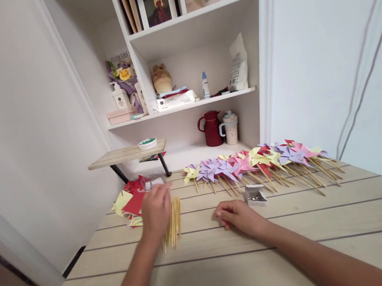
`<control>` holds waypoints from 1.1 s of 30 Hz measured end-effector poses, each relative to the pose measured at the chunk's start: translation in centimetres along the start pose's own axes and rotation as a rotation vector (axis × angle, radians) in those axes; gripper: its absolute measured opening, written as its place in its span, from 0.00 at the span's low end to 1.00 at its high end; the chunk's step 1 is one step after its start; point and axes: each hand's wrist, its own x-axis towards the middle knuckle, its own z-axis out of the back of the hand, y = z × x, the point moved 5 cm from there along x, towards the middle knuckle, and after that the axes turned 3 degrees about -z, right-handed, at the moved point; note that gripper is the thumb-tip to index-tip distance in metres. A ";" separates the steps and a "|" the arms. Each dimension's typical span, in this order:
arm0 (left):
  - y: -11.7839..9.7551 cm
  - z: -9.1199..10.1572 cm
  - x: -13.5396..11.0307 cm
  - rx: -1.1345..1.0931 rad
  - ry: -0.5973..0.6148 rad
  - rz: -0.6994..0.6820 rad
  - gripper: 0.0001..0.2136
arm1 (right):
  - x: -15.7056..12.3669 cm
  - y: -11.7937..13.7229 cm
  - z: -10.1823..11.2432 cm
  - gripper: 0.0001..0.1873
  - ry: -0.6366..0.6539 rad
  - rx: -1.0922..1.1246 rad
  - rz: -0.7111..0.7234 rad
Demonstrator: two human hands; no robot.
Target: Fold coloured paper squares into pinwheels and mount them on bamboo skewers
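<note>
My left hand (156, 210) is above a bundle of thin wooden sticks (174, 225), beside the cut paper pieces (136, 204). Its fingertips are smeared by motion, so whether they hold anything is unclear. My right hand (239, 216) rests low over the table with its fingers curled together; what is in them, if anything, is hidden. Just beyond it stands a small open box (255, 195) with shiny little items inside. Paper pinwheels (218, 169) in purple, pink, yellow and red lie in a row along the back right, their sticks pointing toward me.
The slatted wooden table (214, 277) stands against a white shelf unit (202, 104). At the back left a small raised stand (126, 154) carries a round white tape roll (148, 143). A red jug (211, 128) and a speckled cup (231, 128) stand behind the pinwheels.
</note>
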 end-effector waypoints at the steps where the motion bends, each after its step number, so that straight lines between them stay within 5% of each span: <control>1: 2.0 1.1 0.7 0.058 -0.064 0.060 0.17 | 0.0 0.1 -0.2 0.09 0.012 -0.018 0.012; 4: 7.5 2.8 2.0 0.184 -0.059 0.197 0.18 | -0.1 0.3 -0.5 0.09 0.043 -0.041 0.025; 7: 12.0 2.2 1.6 0.130 0.204 0.368 0.19 | -0.1 0.5 -0.5 0.10 0.056 -0.047 0.025; 11: 14.9 1.7 0.2 0.075 0.402 0.376 0.18 | -0.1 0.5 -0.5 0.10 0.079 -0.068 0.026; 22: 14.2 -0.3 0.8 0.051 0.638 0.293 0.27 | -0.1 0.5 -0.5 0.10 0.123 -0.082 0.038; 27: 14.4 -1.5 0.3 0.140 0.626 0.340 0.36 | -0.1 0.7 -0.4 0.09 0.131 -0.100 0.034; 33: 13.9 -1.7 -0.1 0.132 0.610 0.273 0.32 | -0.3 1.0 -0.4 0.09 0.142 -0.137 0.050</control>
